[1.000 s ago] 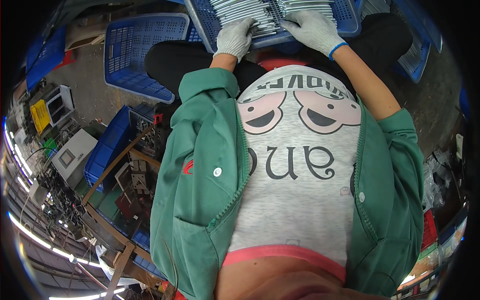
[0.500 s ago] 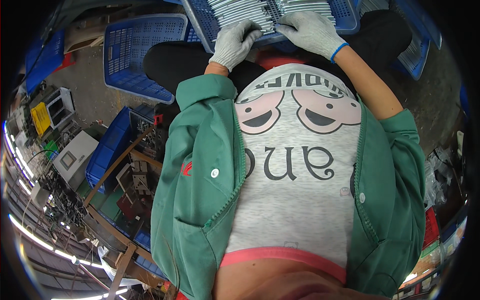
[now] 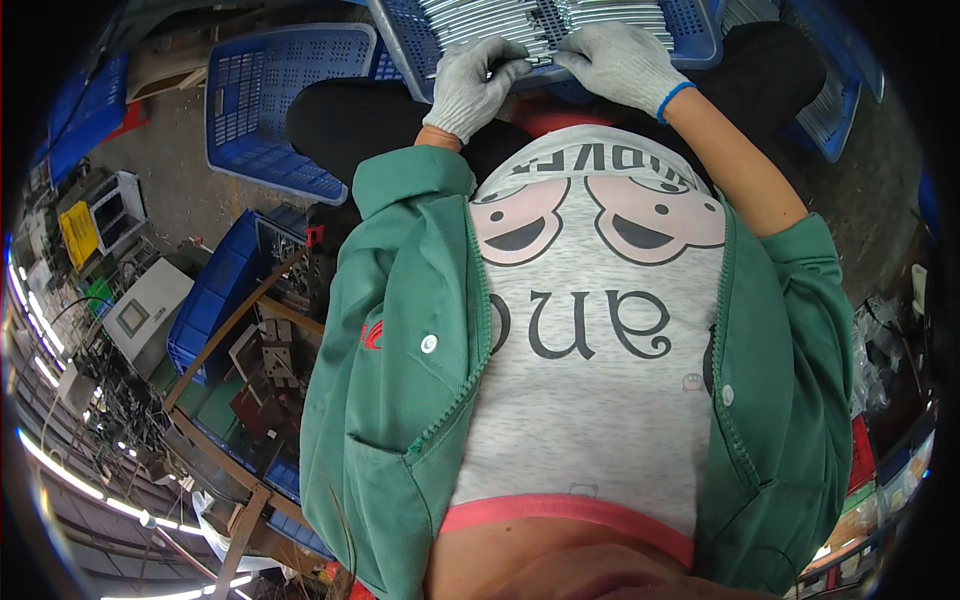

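Note:
A blue perforated plastic crate (image 3: 400,40) rests on my lap at the top of the view, filled with several thin silver metal strips (image 3: 480,18) laid side by side. My left hand (image 3: 480,85), in a grey knit glove, pinches the near end of one strip at the crate's front edge. My right hand (image 3: 620,62), also gloved with a blue cuff, lies flat on the strips just to the right, fingers pointing left toward the other hand. My green jacket and grey printed shirt fill the middle of the view.
An empty blue crate (image 3: 270,100) lies on the concrete floor to my left. Another blue basket (image 3: 835,110) sits at the right. A wooden frame with metal parts (image 3: 260,340), blue bins and grey boxes crowd the lower left.
My left hand has shifted slightly right along the crate's front edge and closed its fingers on a strip. My right hand stays on the strips.

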A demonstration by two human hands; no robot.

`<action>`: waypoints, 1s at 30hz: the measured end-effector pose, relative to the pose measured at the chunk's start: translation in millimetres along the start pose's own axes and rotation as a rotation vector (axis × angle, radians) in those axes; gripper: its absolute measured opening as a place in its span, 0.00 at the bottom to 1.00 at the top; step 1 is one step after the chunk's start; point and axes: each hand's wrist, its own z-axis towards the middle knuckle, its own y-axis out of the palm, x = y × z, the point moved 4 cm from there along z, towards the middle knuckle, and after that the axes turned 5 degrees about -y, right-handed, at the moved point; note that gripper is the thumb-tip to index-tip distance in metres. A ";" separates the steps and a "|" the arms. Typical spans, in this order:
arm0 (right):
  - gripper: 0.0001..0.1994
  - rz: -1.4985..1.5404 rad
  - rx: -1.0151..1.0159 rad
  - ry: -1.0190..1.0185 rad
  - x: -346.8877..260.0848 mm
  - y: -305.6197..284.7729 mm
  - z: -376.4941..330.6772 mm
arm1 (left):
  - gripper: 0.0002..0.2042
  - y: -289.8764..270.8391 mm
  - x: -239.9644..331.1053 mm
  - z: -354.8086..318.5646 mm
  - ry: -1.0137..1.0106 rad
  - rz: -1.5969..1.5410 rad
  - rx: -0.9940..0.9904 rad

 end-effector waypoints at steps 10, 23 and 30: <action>0.17 0.090 -0.015 0.036 2.2 -5.6 4.5 | 0.07 0.1 3.8 0.3 0.190 0.240 0.174; 0.15 0.244 -0.120 0.010 12.9 5.7 20.7 | 0.07 0.7 2.4 1.4 0.225 0.184 0.224; 0.18 0.103 -0.066 0.001 0.2 2.7 3.9 | 0.07 -1.0 3.8 -3.1 0.136 0.178 0.158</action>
